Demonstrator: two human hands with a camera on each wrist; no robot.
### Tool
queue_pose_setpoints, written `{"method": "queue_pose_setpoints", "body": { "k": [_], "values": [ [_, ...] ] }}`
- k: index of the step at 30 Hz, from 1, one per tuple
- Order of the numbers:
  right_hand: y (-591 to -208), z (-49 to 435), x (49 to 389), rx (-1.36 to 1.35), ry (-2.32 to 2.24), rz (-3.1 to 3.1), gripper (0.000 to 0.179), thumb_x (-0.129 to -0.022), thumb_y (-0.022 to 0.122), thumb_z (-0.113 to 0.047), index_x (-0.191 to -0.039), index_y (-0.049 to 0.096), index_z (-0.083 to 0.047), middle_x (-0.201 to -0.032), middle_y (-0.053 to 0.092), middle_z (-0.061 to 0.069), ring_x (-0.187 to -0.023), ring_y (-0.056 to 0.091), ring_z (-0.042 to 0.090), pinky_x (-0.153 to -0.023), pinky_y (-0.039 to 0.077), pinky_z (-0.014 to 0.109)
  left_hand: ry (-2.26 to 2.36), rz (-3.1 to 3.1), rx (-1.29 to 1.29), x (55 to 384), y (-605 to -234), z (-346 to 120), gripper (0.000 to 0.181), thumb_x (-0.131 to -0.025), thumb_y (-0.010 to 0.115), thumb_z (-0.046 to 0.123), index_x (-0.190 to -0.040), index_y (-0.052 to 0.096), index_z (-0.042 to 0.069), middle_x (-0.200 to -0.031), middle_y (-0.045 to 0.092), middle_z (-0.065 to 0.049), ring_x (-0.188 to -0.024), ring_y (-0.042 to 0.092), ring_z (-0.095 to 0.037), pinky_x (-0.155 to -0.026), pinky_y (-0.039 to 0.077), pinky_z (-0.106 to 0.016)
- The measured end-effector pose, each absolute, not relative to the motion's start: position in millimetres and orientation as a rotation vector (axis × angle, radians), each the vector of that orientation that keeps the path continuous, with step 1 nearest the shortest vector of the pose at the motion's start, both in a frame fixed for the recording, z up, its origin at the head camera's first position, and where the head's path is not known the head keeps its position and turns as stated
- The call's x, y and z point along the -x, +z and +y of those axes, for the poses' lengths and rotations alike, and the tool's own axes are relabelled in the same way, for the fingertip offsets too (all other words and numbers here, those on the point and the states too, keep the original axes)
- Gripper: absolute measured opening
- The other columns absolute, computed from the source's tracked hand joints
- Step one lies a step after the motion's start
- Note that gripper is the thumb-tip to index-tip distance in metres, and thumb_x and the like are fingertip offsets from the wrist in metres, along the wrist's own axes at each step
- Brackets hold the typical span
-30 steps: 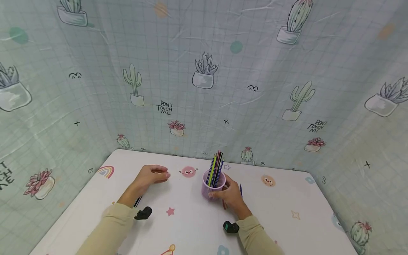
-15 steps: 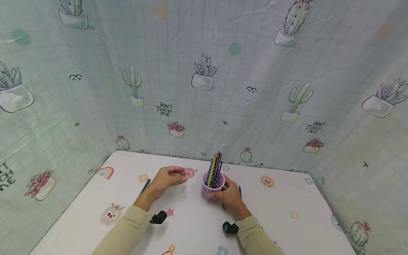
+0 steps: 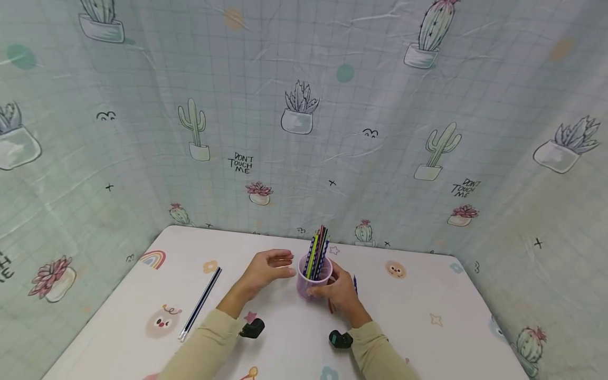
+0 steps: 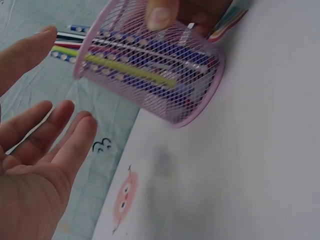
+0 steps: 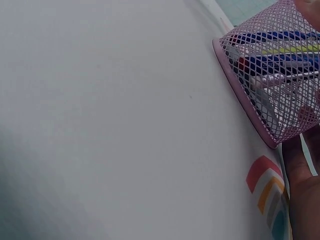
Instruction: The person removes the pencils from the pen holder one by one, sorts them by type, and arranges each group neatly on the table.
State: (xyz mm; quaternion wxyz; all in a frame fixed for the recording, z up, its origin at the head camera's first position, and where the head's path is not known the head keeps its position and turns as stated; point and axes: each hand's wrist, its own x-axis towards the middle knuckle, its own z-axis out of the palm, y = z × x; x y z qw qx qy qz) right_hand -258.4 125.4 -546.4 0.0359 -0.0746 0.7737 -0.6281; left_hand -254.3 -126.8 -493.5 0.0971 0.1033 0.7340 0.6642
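A purple mesh pencil cup [image 3: 304, 288] stands toward the back of the table, with several pencils [image 3: 316, 256] upright in it, some blue with white dots, one lime green. My right hand [image 3: 345, 289] grips the cup from its right side, thumb across the front. In the right wrist view the mesh wall [image 5: 280, 75] shows pencils through it. My left hand [image 3: 266, 272] is just left of the cup, fingers extended and spread from the thumb. The left wrist view shows a gap between those fingers [image 4: 75, 145] and the cup's rim [image 4: 82, 72].
Dark striped pencils [image 3: 201, 301] lie side by side on the white table [image 3: 404, 322], left of my left forearm. A blue pointed tip [image 3: 354, 284] shows just past my right hand. A cactus-print sheet [image 3: 304, 169] hangs close behind the table and along its sides.
My left hand has moved right, from the table's left part to beside the cup, uncovering the striped pencils. My right hand and the cup have stayed put.
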Motion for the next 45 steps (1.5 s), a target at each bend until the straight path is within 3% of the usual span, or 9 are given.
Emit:
{"method": "queue_pose_setpoints", "body": {
  "k": [9, 14, 21, 27, 34, 39, 45],
  "values": [
    [-550, 126, 253, 0.257, -1.912, 2.412, 0.091, -0.071, 0.097, -0.012, -0.151, 0.054, -0.014, -0.145, 0.065, 0.013, -0.132, 0.064, 0.036, -0.113, 0.051, 0.053, 1.949, 2.175, -0.423, 249, -502, -99, 0.087, -0.085, 0.088, 0.015, -0.156, 0.041, -0.004, -0.158, 0.048, -0.025, -0.148, 0.047, -0.041, -0.121, 0.041, -0.047],
    [-547, 126, 254, 0.291, -1.922, 2.406, 0.088, -0.074, 0.095, -0.013, -0.152, 0.053, -0.014, -0.146, 0.064, 0.012, -0.132, 0.064, 0.035, -0.112, 0.053, 0.051, 1.922, 2.221, -0.442, 249, -501, -90, 0.094, -0.082, 0.090, 0.016, -0.158, 0.038, -0.004, -0.161, 0.045, -0.024, -0.149, 0.046, -0.041, -0.122, 0.039, -0.049],
    [-549, 126, 257, 0.337, -1.897, 2.418, 0.085, -0.079, 0.093, -0.019, -0.152, 0.052, -0.010, -0.143, 0.064, 0.016, -0.127, 0.066, 0.034, -0.106, 0.057, 0.047, 1.858, 2.311, -0.428, 252, -505, -80, 0.099, -0.077, 0.094, 0.022, -0.158, 0.040, 0.002, -0.157, 0.053, -0.016, -0.146, 0.051, -0.037, -0.121, 0.041, -0.050],
    [-548, 126, 257, 0.299, -1.920, 2.421, 0.088, -0.075, 0.095, -0.016, -0.152, 0.053, -0.007, -0.139, 0.067, 0.017, -0.123, 0.067, 0.031, -0.105, 0.058, 0.044, 1.868, 2.337, -0.391, 255, -510, -75, 0.089, -0.075, 0.095, 0.026, -0.153, 0.052, 0.013, -0.143, 0.065, -0.009, -0.131, 0.063, -0.027, -0.117, 0.049, -0.048],
    [-546, 130, 258, 0.241, -1.910, 2.416, 0.089, -0.076, 0.095, -0.020, -0.153, 0.051, -0.011, -0.142, 0.066, 0.014, -0.125, 0.067, 0.030, -0.109, 0.056, 0.045, 1.910, 2.306, -0.347, 261, -511, -70, 0.085, -0.073, 0.096, 0.025, -0.148, 0.058, 0.016, -0.137, 0.070, -0.007, -0.124, 0.067, -0.023, -0.113, 0.052, -0.046],
    [-540, 139, 256, 0.289, -1.925, 2.382, 0.079, -0.080, 0.091, -0.011, -0.150, 0.055, -0.012, -0.142, 0.066, 0.014, -0.131, 0.063, 0.032, -0.113, 0.053, 0.045, 1.908, 2.292, -0.350, 262, -509, -68, 0.084, -0.073, 0.097, 0.026, -0.147, 0.059, 0.016, -0.137, 0.070, -0.008, -0.124, 0.067, -0.023, -0.113, 0.052, -0.046],
    [-532, 148, 253, 0.300, -1.967, 2.262, 0.072, -0.081, 0.080, 0.007, -0.148, 0.054, 0.000, -0.145, 0.061, 0.024, -0.137, 0.058, 0.040, -0.111, 0.053, 0.041, 1.907, 2.293, -0.313, 260, -511, -72, 0.084, -0.072, 0.098, 0.025, -0.147, 0.059, 0.015, -0.135, 0.072, -0.007, -0.122, 0.069, -0.022, -0.111, 0.053, -0.045]
  ]
}}
